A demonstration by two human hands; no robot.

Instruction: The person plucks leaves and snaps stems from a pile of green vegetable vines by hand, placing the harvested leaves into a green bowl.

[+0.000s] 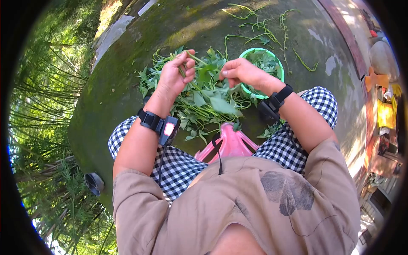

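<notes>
Green leafy stems are pinched between the thumb and fingers of the left hand; the right hand is held near, its thumb and fingertips drawn toward one another, though whether a leaf is gripped there cannot be told; leaves seem to be being plucked from the stems, presumably for the pale-green basin, where leaves are seen; for the next move, a steady hold is called for from the left and a clean pinch at a leaf stalk from the right; the held stems are crossed by the left fingertips and reach toward the right ones, above the leafy heap; heap and basin are carried by the mossy floor, the heap toward its left edge, the basin toward its right.
</notes>
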